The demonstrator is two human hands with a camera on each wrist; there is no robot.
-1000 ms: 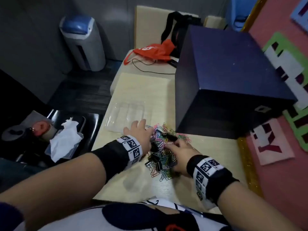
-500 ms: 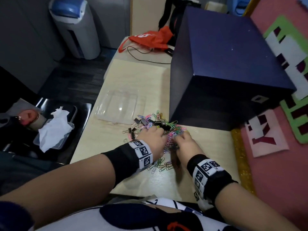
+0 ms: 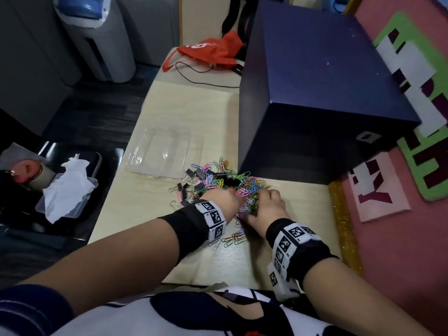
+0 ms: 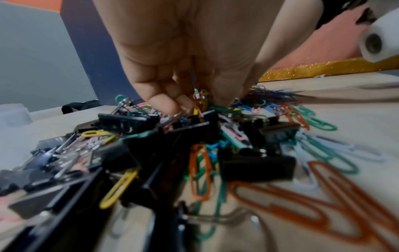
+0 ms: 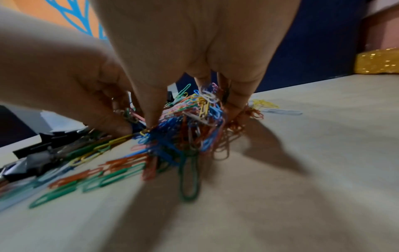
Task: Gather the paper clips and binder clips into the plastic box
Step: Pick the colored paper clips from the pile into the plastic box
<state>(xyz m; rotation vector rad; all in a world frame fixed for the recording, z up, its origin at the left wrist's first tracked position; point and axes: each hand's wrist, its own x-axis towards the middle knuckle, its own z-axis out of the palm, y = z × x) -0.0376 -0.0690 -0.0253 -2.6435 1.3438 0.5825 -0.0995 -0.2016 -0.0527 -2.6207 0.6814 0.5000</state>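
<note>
A heap of coloured paper clips [image 3: 244, 184] mixed with black binder clips [image 3: 194, 174] lies on the pale table [image 3: 184, 112]. The clear plastic box [image 3: 160, 154] stands open just beyond the heap, to its left. My left hand [image 3: 225, 197] and right hand [image 3: 268, 202] meet at the heap's near side. In the left wrist view the left hand's fingers [image 4: 164, 102] curl down and pinch paper clips [image 4: 200, 100] above the binder clips [image 4: 257, 163]. In the right wrist view the right hand's fingers [image 5: 235, 100] and thumb curl round a clump of paper clips [image 5: 194, 116].
A big dark blue box [image 3: 315, 93] stands right behind the heap. A red bag [image 3: 211, 49] and a black cable [image 3: 194, 78] lie at the far end. Left of the table's edge, a black seat holds a container with tissue [image 3: 68, 192]. A gold glitter strip [image 3: 344, 226] borders the right.
My left hand has drawn back from beside the plastic box to the heap. Both hands have closed in together on a clump of paper clips.
</note>
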